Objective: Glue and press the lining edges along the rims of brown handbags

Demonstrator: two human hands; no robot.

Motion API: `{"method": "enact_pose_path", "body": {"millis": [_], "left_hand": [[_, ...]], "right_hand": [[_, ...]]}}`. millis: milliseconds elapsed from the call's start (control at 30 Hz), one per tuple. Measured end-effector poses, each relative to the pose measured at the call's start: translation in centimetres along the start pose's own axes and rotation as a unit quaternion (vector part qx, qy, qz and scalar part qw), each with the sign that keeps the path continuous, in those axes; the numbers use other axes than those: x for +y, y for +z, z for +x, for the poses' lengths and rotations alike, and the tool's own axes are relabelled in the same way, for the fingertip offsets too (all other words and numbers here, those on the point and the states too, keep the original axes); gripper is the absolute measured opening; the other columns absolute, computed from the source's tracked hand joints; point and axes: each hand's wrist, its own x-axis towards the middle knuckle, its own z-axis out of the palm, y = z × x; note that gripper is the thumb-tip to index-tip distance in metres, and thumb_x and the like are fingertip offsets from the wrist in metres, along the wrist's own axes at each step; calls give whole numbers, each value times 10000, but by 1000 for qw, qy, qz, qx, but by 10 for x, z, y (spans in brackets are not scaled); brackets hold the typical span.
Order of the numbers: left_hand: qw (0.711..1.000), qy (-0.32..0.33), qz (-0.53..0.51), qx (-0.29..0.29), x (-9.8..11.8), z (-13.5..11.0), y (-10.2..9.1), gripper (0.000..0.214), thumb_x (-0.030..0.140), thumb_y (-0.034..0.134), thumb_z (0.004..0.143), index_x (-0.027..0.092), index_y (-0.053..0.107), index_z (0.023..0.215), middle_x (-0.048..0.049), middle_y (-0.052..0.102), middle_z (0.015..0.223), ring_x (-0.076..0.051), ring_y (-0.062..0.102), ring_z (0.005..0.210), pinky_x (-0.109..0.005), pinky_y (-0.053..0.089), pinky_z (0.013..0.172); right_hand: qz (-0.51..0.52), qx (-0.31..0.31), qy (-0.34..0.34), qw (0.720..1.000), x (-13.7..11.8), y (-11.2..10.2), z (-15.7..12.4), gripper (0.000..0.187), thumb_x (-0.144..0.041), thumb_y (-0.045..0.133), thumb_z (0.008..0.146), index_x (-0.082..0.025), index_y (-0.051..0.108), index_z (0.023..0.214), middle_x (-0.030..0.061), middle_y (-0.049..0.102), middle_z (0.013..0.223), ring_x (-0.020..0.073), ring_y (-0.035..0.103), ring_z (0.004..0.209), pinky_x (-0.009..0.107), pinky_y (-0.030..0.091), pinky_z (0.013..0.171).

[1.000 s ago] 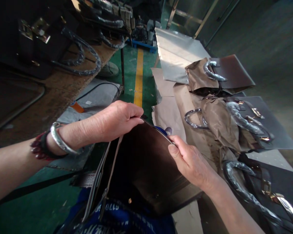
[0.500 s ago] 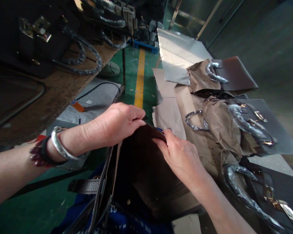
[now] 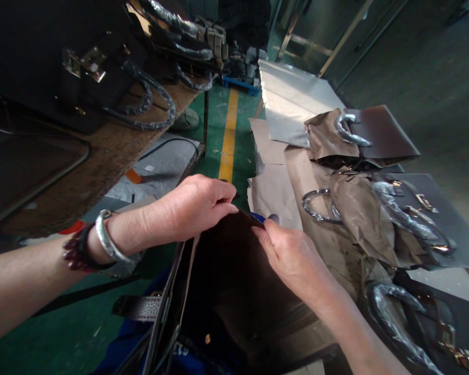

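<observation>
A dark brown handbag [image 3: 254, 291] stands open in front of me, above my lap. My left hand [image 3: 195, 205] pinches the bag's far top edge between thumb and fingers. Just to the right, my right hand [image 3: 291, 247] grips the same edge, thumb on the near side. Something blue shows behind the edge beside the right fingertips; I cannot make out what it is. A strap with a pale textured underside [image 3: 138, 307] sticks out from the bag's left side. The inside of the bag is mostly in shadow.
On the right table, handbags stuffed with brown paper [image 3: 359, 213] lie with plastic-wrapped handles. More dark bags [image 3: 94, 67] lie on the worn left table [image 3: 113, 151]. A green floor with a yellow line [image 3: 229, 140] runs between, towards a blue pallet [image 3: 240, 86].
The whole view has shifted slightly, so the surroundings sit lower and further right. Both hands keep their pinch on the bag's edge, the right one now slightly lower in view.
</observation>
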Motion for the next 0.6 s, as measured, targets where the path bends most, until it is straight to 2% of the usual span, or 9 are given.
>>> {"method": "enact_pose_path", "body": {"millis": [100,233,333,400,467,500,600], "left_hand": [[1000,-2,-6,-10,2,0,-2,257,263,568,809,158,501,584,35,506,581,-95,440,579,-220,299,561],[1000,-10,-14,-3,6,2,0,239,247,583,800,155,521,589,23,542,598,-104,480,599,-224,310,561],[998,-12,-59,-23,3,3,0,190,257,582,802,157,559,642,7,586,635,-123,536,635,-225,359,578],[986,10,-165,-28,-2,0,-5,138,291,557,826,163,584,872,-22,653,805,-145,601,766,-230,437,669],[960,35,-278,-12,-5,-11,-13,367,344,528,852,177,468,1172,-76,626,1113,-169,587,1026,-260,473,837],[951,37,-306,-1,-5,-20,-17,479,376,529,852,194,384,1271,-97,547,1263,-184,521,1158,-283,462,910],[966,-2,-259,21,5,-60,-21,795,518,606,770,308,187,1411,-81,345,1457,-260,374,1306,-343,497,922]], "right_hand": [[5,-22,-5,1000,0,-2,0,290,-339,344,967,-179,556,851,59,663,642,234,670,638,265,260,500],[78,-18,-28,996,-1,-5,8,246,-381,413,943,-194,540,1039,66,700,813,242,678,760,261,332,549],[111,-12,-42,993,-5,-6,19,245,-368,391,953,-207,571,909,51,688,757,227,675,767,248,341,560],[101,-6,-32,994,-7,-6,23,282,-319,362,963,-199,563,805,48,669,680,220,674,737,245,326,553],[89,3,-12,996,-6,-6,24,304,-306,351,965,-191,554,770,53,669,672,212,670,722,246,322,562],[83,5,0,996,-5,-6,24,330,-309,336,970,-187,551,751,56,669,670,206,665,707,247,320,566],[68,7,24,997,-2,-9,20,416,-322,284,982,-178,548,695,64,663,648,184,641,647,252,316,573]]}}
